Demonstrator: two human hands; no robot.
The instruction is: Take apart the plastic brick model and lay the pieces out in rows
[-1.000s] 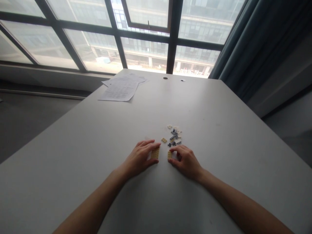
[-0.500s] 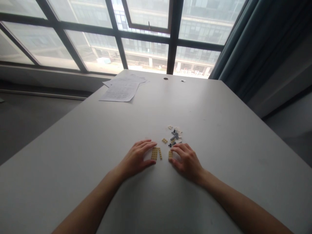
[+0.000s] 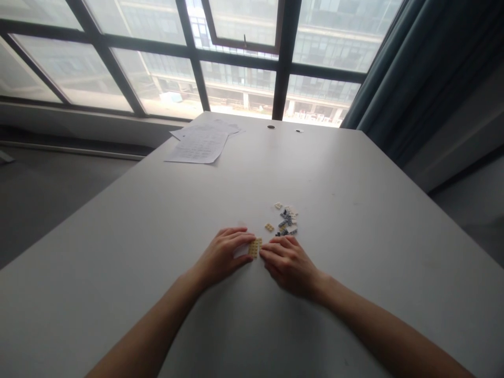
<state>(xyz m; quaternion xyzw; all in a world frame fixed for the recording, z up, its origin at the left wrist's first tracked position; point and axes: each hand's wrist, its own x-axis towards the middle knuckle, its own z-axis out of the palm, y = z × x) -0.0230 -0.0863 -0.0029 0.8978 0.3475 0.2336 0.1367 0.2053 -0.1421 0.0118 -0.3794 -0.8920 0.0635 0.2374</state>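
Note:
A studded tan building-block plate [image 3: 253,249] lies flat on the table between my hands. My left hand [image 3: 226,253] curves round its left side, with the fingertips at the far edge and the thumb at the near edge. Against the plate's right side is a narrow tan strip [image 3: 260,241], partly covered by fingers. My right hand [image 3: 290,263] has its fingers together and their tips on that strip. Whatever lies beneath the right palm is hidden. Just beyond the hands sits a small tan plate [image 3: 269,227].
A loose heap of grey, white and dark building blocks [image 3: 287,221] lies beyond my right hand, with a small pale piece [image 3: 278,206] at its far side. Printed papers [image 3: 199,144] rest at the back left of the white table [image 3: 338,184]. Windows and a dark curtain [image 3: 378,89] stand behind.
My right hand has moved left and its fingers have come together on the narrow strip, which now sits closer to the plate. The tan piece it held is out of sight.

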